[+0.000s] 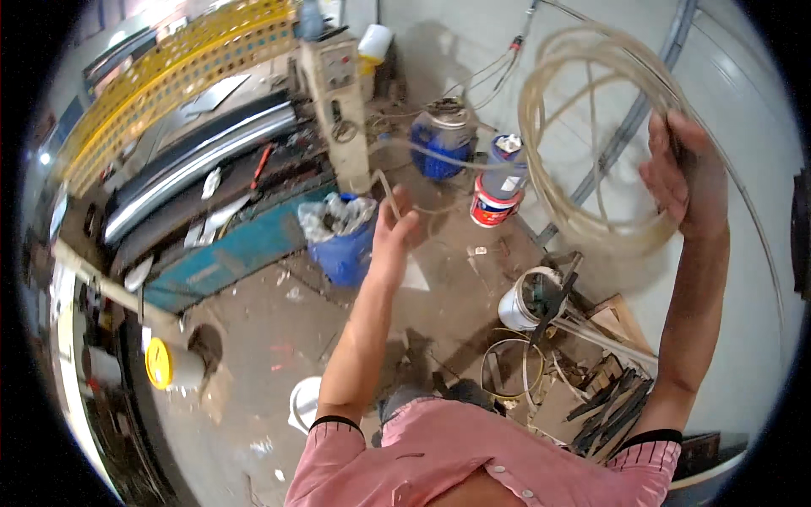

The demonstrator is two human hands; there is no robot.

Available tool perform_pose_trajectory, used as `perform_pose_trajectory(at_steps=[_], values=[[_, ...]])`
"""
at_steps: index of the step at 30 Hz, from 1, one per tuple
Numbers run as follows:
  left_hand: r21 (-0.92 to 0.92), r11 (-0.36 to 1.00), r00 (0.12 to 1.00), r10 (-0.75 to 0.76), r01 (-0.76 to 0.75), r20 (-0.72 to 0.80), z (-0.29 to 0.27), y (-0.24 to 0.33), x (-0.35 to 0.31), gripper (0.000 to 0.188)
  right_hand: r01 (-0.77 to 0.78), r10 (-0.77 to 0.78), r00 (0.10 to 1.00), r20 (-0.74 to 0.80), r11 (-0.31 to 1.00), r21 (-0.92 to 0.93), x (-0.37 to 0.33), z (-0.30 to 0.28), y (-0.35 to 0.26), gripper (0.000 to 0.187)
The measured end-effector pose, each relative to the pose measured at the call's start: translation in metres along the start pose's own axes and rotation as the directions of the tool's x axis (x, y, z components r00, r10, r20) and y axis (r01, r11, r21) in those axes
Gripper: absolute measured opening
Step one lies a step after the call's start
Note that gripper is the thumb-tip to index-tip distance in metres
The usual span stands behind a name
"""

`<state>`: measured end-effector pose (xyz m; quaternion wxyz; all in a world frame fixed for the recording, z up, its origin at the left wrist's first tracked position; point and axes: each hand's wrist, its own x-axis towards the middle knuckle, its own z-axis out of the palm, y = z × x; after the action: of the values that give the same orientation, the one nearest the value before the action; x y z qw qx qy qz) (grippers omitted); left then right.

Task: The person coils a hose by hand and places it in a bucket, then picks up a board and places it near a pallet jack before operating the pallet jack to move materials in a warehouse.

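Observation:
A loose coil of clear, yellowish plastic hose hangs in front of the pale wall at the upper right. My right hand is at the coil's right side, its fingers curled around the loops. From the coil one length runs left and bends down to my left hand. The left fingers are closed on that hose length, with a short piece showing above them. Both arms are stretched forward, the right one raised higher.
At left stands a machine with a yellow perforated guard and a shiny roller. Blue bins, a red-and-white bucket and a white bucket stand on the floor. Scrap strips lie at lower right; a yellow-lidded bucket lies left.

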<state>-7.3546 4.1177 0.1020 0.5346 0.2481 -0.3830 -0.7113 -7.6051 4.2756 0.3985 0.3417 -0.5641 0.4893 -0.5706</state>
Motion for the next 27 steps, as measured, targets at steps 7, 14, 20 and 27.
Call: perform_pose_trajectory(at_steps=[7,14,20,27], values=[[0.297,0.85,0.869,0.313,-0.436,0.383,0.09,0.03,0.214,0.084,0.141,-0.256,0.937,-0.238,0.901,-0.411,0.115,-0.065,0.024,0.036],[0.261,0.882,0.851,0.241,-0.393,0.466,0.157,-0.021,0.403,0.099,0.247,-0.354,0.916,-0.187,0.868,-0.431,0.24,-0.168,0.112,0.028],[0.628,0.752,0.747,-0.297,-0.202,0.595,0.205,-0.16,0.488,0.066,0.178,-0.21,0.963,-0.168,0.966,-0.188,0.401,-0.245,0.207,0.031],[0.599,0.733,0.764,-0.575,0.323,0.292,0.013,-0.383,0.478,0.033,0.02,-0.099,0.898,-0.429,0.983,-0.185,0.506,-0.326,0.293,0.032]])
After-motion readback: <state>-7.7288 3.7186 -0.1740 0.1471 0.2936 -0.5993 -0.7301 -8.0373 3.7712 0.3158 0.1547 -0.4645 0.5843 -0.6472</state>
